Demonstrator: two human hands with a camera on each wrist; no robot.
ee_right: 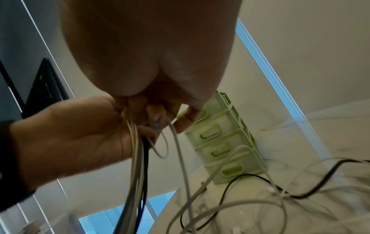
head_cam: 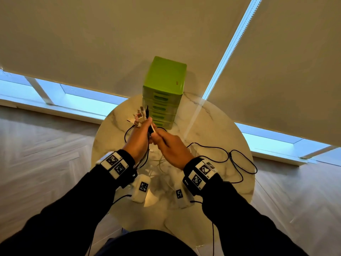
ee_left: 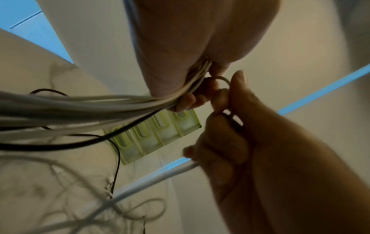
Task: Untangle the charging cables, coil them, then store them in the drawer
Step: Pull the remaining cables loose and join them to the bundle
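Note:
Both hands are raised over the round marble table (head_cam: 212,126), in front of the green drawer unit (head_cam: 164,93). My left hand (head_cam: 145,124) grips a bundle of white and black charging cables (ee_left: 100,107), whose plug ends (head_cam: 140,115) stick up above the fist. The rest of the bundle hangs down to the table. Right beside it, my right hand (head_cam: 155,135) is curled round a single white cable (ee_right: 180,150) next to the bundle. In the left wrist view this white cable (ee_left: 160,175) runs down out of the right fist (ee_left: 220,126). All the drawers look closed.
Loose white cables (ee_right: 230,205) lie tangled on the table under the hands. A black cable (head_cam: 239,159) loops across the table's right side near the edge. Window blinds hang behind the table and wooden floor surrounds it.

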